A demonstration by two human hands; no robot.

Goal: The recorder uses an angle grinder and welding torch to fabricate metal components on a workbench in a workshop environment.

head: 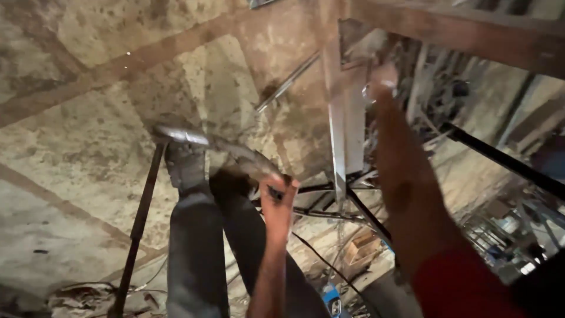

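**Hands raised to a pale bar high on a steel frame**

In the lower right of the frame, a red sleeve [459, 282] leads up a bare forearm to the right hand [382, 82], which reaches the upper centre and meets a pale upright bar [346, 129]. The fingers seem to close against the bar's right edge near its top, though blur keeps the grip from being read for certain. Left of it and lower, at mid-frame, the left hand [278, 203] is raised on a thin forearm, fingers curled on the near end of a curved grey pipe [218, 147], or on the dark rod just beside it; which of the two cannot be told. The two hands stand well apart, the left low, the right high.

The pale bar's long axis runs nearly vertical, from under a brown beam [459, 29] along the top right down to a frame of black rods [353, 200] in the centre. It lies up and to the right of the left hand, so the right hand is the nearer, already on it.

Beyond, a dark trouser leg and shoe [188, 171] stand on the pipe's far part. Far below lie a stained concrete floor [76, 147] and a blue object [331, 297] at the bottom edge.
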